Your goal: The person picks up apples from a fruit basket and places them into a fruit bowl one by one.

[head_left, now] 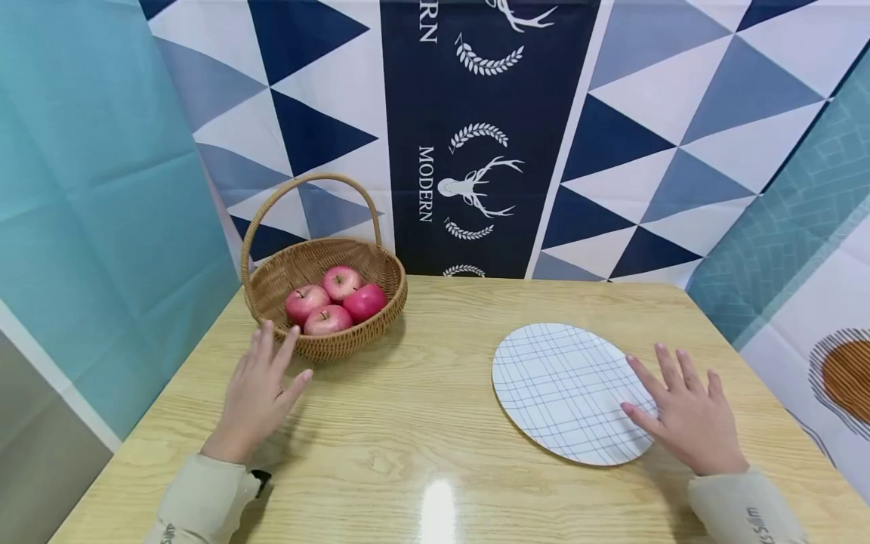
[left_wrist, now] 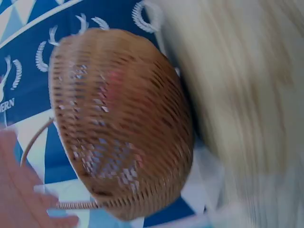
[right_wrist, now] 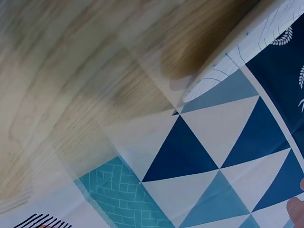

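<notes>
A wicker basket (head_left: 353, 344) with a tall arched handle (head_left: 326, 178) stands at the back left of the table, holding several red apples (head_left: 328, 320). Just in front of its near rim is my left hand (head_left: 254, 397), fingers spread and holding nothing; the left wrist view shows the basket (left_wrist: 123, 123) from low down, with part of that hand (left_wrist: 23, 185) at the left. On the right lies a round white plate (head_left: 571, 385) with blue crossed lines. Spread fingers of my right hand (head_left: 696, 419) overlap its right edge in the head view, gripping nothing.
The pale wooden table (head_left: 421, 423) meets a patterned cloth backdrop (head_left: 476, 136) behind the basket. A teal cloth (head_left: 102, 189) hangs along the left side, and another patterned cloth (head_left: 809, 302) borders the right.
</notes>
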`<state>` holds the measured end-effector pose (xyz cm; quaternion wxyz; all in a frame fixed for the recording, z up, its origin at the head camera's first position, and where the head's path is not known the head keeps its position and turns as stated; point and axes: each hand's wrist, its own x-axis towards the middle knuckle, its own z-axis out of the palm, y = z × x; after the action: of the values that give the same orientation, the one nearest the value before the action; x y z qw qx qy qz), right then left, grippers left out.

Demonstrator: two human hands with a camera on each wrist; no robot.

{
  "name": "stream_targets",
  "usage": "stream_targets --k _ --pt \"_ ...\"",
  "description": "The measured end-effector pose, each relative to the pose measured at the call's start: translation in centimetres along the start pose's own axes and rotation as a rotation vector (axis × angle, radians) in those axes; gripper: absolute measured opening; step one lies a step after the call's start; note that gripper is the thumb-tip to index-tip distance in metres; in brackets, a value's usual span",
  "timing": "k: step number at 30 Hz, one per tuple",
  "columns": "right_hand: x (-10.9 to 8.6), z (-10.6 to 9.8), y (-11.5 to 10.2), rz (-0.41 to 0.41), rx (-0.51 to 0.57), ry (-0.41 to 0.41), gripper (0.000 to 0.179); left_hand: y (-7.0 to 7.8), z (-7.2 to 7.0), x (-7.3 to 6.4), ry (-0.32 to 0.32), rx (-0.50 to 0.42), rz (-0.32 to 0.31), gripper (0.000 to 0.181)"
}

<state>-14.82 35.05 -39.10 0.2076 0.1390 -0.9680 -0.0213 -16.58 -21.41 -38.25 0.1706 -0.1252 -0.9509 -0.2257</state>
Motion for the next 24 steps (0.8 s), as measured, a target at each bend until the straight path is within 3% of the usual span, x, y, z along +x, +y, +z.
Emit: stream_targets --k 2,7,10,13,17,21,24 --pt "0.0 0.0 0.0 0.003 0.001 0.003 0.074 0.5 -0.2 0.4 0.015 -0.235 -0.118 0.074" --pt "-0.1 0.2 0.0 -0.007 0.022 0.02 0.074 1.8 -0.4 2.4 0.097 -0.941 -0.486 0.086" --pt "-0.1 0.2 -0.2 -0.005 0.058 0.034 0.072 2.0 -0.3 3.5 0.123 -1.185 -0.652 0.089" --pt "-0.1 0.1 -0.3 0.015 0.105 0.04 0.07 1.9 -0.1 4.3 0.125 -1.326 -0.72 0.091" --pt "0.1 -0.1 -0.4 0.032 0.143 0.048 0.068 1.5 0.4 5.1 0.142 -1.42 -0.741 0.09" --pt "0.3 -0.1 -0.4 0.047 0.205 0.043 0.065 1.0 1.1 5.7 0.164 -1.424 -0.782 0.085" --pt "0.8 -0.2 -0.5 0.08 0.349 -0.014 0.064 0.5 1.5 6.1 0.158 -1.442 -0.798 0.083"
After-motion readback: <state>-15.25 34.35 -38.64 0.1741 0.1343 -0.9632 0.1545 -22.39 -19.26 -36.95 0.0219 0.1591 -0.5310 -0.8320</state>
